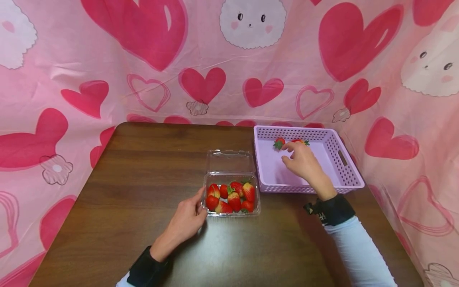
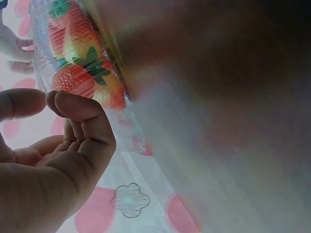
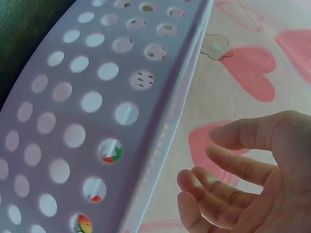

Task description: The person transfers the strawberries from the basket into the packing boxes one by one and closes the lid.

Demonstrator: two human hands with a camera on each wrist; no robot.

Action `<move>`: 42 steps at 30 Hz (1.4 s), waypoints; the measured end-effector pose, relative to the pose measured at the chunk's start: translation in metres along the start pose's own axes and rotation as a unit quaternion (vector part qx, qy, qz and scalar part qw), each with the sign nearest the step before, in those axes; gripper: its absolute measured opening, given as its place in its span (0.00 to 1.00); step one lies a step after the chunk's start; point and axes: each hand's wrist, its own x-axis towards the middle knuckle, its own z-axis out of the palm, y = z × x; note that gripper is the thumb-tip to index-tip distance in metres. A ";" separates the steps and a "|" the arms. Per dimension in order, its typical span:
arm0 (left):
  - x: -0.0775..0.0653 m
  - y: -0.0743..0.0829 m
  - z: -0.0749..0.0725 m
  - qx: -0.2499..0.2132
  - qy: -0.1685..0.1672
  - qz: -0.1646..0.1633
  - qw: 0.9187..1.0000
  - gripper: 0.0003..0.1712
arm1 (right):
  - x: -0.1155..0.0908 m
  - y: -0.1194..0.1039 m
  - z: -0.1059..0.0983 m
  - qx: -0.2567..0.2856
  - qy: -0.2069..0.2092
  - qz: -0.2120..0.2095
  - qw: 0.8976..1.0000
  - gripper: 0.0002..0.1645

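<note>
A clear plastic clamshell box (image 1: 229,215) stands on the table with several strawberries (image 1: 234,201) inside, its lid (image 1: 229,161) folded back. My left hand (image 1: 186,217) holds the box by its left side, fingers curled; the left wrist view shows thumb and fingertip close together at the edge. My right hand (image 1: 303,161) hovers over the lilac basket (image 1: 265,175), fingers bent and apart, nothing between them. In the basket, one strawberry (image 1: 279,143) lies just beyond those fingertips, and more red fruit (image 1: 305,142) is partly hidden behind the hand.
The basket stands right of the box, its perforated walls (image 3: 75,136) rising around the fruit. Both are on a dark wooden table (image 1: 154,167). A pink heart-patterned cloth (image 1: 215,52) hangs behind and along the sides.
</note>
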 end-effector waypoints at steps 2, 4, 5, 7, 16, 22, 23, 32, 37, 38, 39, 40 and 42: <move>0.000 0.001 0.000 -0.002 -0.001 0.000 1.000 0.40 | 0.002 0.002 -0.001 -0.002 0.003 -0.004 1.000 0.15; 0.000 0.001 0.000 0.000 0.001 0.001 1.000 0.40 | 0.004 0.003 -0.001 -0.003 0.002 -0.005 1.000 0.15; 0.000 0.001 0.000 0.000 0.001 0.001 1.000 0.40 | 0.005 0.004 -0.002 -0.004 0.000 -0.004 1.000 0.15; 0.000 0.000 0.000 -0.002 0.000 -0.001 1.000 0.40 | 0.007 0.005 -0.002 -0.007 -0.004 -0.002 1.000 0.15; 0.000 0.001 -0.001 -0.004 -0.001 -0.001 1.000 0.40 | 0.013 0.011 -0.002 -0.009 -0.013 0.008 1.000 0.16; -0.001 0.001 0.000 -0.001 0.000 -0.002 1.000 0.40 | 0.018 0.016 -0.003 -0.003 -0.024 0.020 0.999 0.16; -0.001 0.002 0.000 -0.002 -0.001 -0.002 1.000 0.40 | 0.019 0.017 -0.003 -0.003 -0.027 0.023 0.999 0.16; -0.001 0.001 0.000 -0.004 -0.003 -0.005 1.000 0.40 | 0.028 0.023 -0.003 -0.009 -0.029 0.025 0.999 0.16; -0.002 0.002 0.000 -0.009 -0.007 -0.006 1.000 0.40 | 0.032 0.027 -0.003 -0.009 -0.030 0.023 0.999 0.15; -0.002 0.002 0.001 -0.010 -0.007 -0.006 1.000 0.40 | 0.033 0.027 -0.002 -0.009 -0.033 0.025 0.999 0.15; -0.002 0.002 0.001 -0.011 -0.007 -0.007 1.000 0.40 | 0.034 0.028 -0.003 -0.008 -0.036 0.026 0.999 0.15; -0.002 0.002 0.001 -0.010 -0.008 -0.007 1.000 0.40 | 0.035 0.028 -0.003 -0.007 -0.039 0.027 0.999 0.15; -0.002 0.001 0.001 -0.008 -0.007 -0.007 1.000 0.40 | 0.036 0.030 -0.004 -0.007 -0.043 0.033 0.999 0.17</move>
